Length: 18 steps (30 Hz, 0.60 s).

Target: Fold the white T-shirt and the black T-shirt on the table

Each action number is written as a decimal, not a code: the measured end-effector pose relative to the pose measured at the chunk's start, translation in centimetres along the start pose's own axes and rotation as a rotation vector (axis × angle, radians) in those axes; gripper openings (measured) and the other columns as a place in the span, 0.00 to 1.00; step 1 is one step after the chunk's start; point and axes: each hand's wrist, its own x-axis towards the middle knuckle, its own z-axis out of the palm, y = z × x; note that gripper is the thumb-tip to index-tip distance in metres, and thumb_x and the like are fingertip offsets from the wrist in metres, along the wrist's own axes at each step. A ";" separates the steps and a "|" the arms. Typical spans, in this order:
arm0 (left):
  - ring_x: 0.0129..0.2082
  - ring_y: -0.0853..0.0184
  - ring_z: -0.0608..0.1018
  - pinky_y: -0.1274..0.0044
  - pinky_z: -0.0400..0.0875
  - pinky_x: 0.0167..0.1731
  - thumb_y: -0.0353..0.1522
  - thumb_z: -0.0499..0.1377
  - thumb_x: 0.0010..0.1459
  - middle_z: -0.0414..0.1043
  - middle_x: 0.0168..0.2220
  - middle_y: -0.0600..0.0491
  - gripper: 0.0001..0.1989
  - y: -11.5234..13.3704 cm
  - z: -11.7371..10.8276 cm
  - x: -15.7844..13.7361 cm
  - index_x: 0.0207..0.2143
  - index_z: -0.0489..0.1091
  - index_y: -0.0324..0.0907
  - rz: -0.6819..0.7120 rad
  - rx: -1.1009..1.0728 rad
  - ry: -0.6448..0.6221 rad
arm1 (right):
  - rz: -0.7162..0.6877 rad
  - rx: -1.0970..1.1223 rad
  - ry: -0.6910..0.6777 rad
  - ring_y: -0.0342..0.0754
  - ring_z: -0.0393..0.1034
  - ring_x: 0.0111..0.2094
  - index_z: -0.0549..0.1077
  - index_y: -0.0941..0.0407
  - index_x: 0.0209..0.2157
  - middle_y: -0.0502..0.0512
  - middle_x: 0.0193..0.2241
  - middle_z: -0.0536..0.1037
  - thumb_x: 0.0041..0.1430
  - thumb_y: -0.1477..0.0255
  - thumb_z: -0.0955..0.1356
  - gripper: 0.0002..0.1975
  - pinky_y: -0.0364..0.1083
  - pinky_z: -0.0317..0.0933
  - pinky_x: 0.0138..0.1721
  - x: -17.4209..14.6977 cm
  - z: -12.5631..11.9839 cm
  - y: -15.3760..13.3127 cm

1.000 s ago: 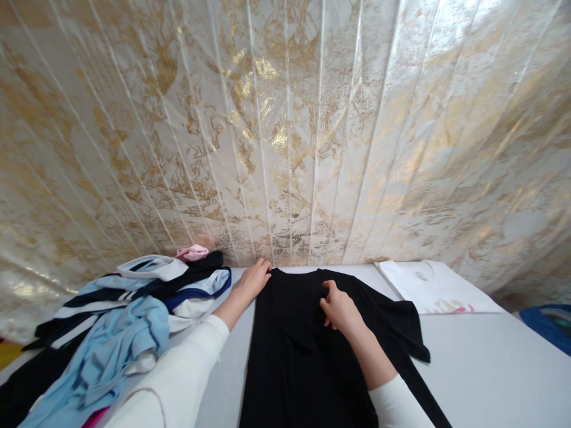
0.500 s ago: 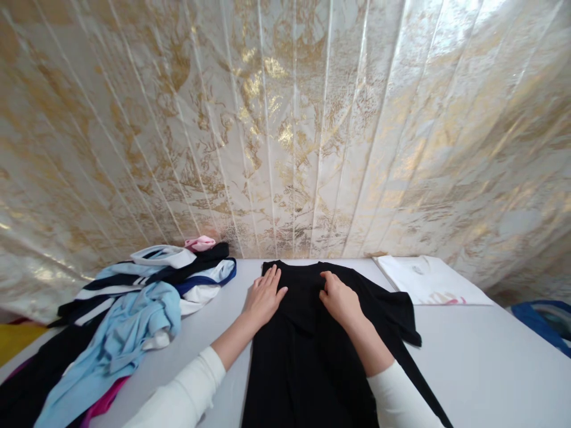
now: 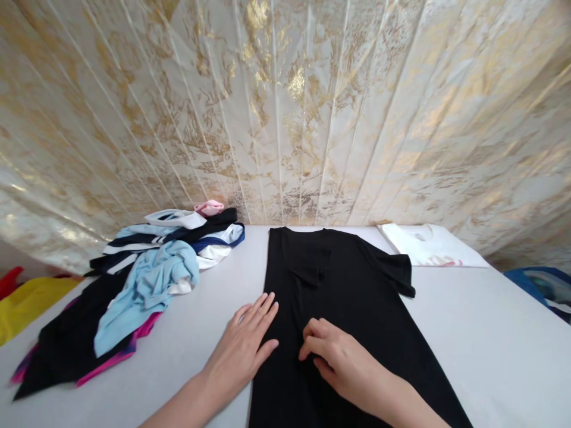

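A black T-shirt (image 3: 357,309) lies on the white table, its neckline at the far end. The shirt's left side is folded inward, with that sleeve lying on top near the collar. The other sleeve sticks out to the right. My left hand (image 3: 245,336) is open, fingers stretched flat across the shirt's left edge. Over the middle of the shirt, my right hand (image 3: 334,359) has its fingers curled in and closed on the fabric by the folded edge; the fingertips are partly hidden.
To the left lies a loose heap of clothes with a light blue garment (image 3: 147,291) on top. A folded white T-shirt (image 3: 432,244) sits at the back right. Yellow cloth (image 3: 35,300) and a blue item (image 3: 537,285) show at the sides. A gold-patterned curtain (image 3: 285,119) hangs behind the table (image 3: 504,351).
Both hands have moved down the shirt, from near the collar to its middle. The view has also shifted, and the folded sleeve near the collar is now uncovered.
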 end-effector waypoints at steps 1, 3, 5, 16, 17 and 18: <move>0.66 0.61 0.52 0.66 0.53 0.60 0.38 0.49 0.68 0.45 0.68 0.48 0.29 -0.1 0.0 -0.2 0.67 0.44 0.44 -0.002 0.012 -0.001 | 0.002 -0.019 0.003 0.46 0.67 0.42 0.73 0.50 0.37 0.51 0.41 0.71 0.47 0.88 0.61 0.22 0.43 0.62 0.44 -0.2 0.3 -0.2; 0.66 0.61 0.52 0.67 0.54 0.60 0.37 0.49 0.67 0.45 0.68 0.49 0.29 -0.2 0.0 -0.4 0.67 0.43 0.45 0.003 0.040 0.002 | 0.001 -0.038 0.001 0.46 0.66 0.43 0.73 0.49 0.37 0.50 0.42 0.71 0.45 0.88 0.61 0.23 0.43 0.61 0.45 -0.4 0.6 -0.4; 0.66 0.62 0.53 0.68 0.56 0.58 0.35 0.49 0.67 0.45 0.68 0.50 0.29 -0.3 0.3 -0.6 0.67 0.43 0.45 0.010 0.080 0.019 | -0.012 -0.026 -0.019 0.45 0.66 0.43 0.73 0.49 0.37 0.50 0.43 0.70 0.44 0.88 0.63 0.22 0.44 0.59 0.47 -0.5 1.0 -0.4; 0.63 0.62 0.61 0.74 0.65 0.52 0.30 0.47 0.66 0.57 0.64 0.48 0.17 0.7 0.1 -2.8 0.56 0.63 0.43 0.155 0.094 0.214 | -0.077 0.148 -0.044 0.42 0.68 0.40 0.75 0.53 0.31 0.50 0.39 0.73 0.47 0.86 0.67 0.14 0.38 0.59 0.41 0.1 1.8 1.2; 0.60 0.63 0.64 0.76 0.66 0.50 0.32 0.49 0.66 0.62 0.61 0.49 0.13 1.0 0.0 -3.2 0.51 0.67 0.45 0.179 0.054 0.200 | -0.057 0.157 -0.042 0.42 0.68 0.40 0.74 0.53 0.31 0.49 0.38 0.73 0.48 0.86 0.66 0.14 0.38 0.59 0.41 0.1 1.1 1.2; 0.58 0.64 0.68 0.77 0.67 0.49 0.35 0.51 0.66 0.66 0.58 0.51 0.09 1.2 0.0 -3.5 0.45 0.69 0.46 0.192 0.010 0.186 | -0.025 0.152 -0.025 0.42 0.68 0.40 0.74 0.53 0.32 0.49 0.37 0.73 0.49 0.86 0.66 0.14 0.38 0.59 0.41 0.2 0.2 1.2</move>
